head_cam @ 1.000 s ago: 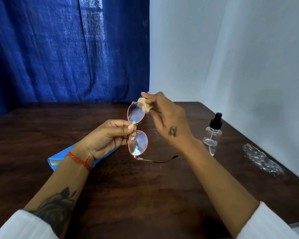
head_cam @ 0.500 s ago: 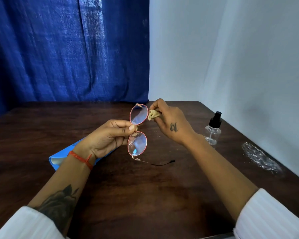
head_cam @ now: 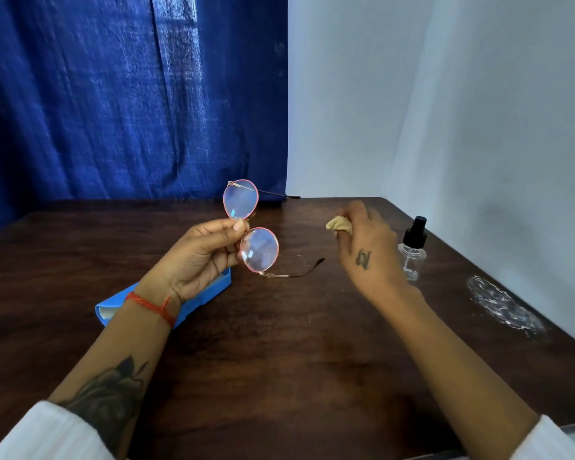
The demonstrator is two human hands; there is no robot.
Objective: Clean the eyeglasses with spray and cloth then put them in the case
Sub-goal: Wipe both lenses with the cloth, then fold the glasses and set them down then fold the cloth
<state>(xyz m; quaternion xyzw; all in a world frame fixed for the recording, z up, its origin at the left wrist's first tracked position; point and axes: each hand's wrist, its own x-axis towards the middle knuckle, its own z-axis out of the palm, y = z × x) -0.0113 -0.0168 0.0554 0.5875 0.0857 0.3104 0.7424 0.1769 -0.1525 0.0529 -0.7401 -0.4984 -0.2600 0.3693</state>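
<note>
My left hand (head_cam: 200, 257) pinches the red-rimmed round eyeglasses (head_cam: 250, 227) at the bridge and holds them upright above the table, one lens over the other, both temples unfolded to the right. My right hand (head_cam: 365, 250) is off to the right of the glasses, fingers closed on a small crumpled beige cloth (head_cam: 338, 224), slightly blurred. A blue glasses case (head_cam: 210, 288) lies on the table under my left wrist, partly hidden. The clear spray bottle (head_cam: 412, 252) with a black nozzle stands just right of my right hand.
A dark wooden table (head_cam: 279, 343) carries everything. A crumpled clear plastic wrapper (head_cam: 505, 307) lies near its right edge. A blue curtain hangs behind on the left, and a white wall runs close along the right side.
My right hand with the cloth has pulled away from the upper lens to the right, toward the bottle. My left hand has lifted the glasses slightly.
</note>
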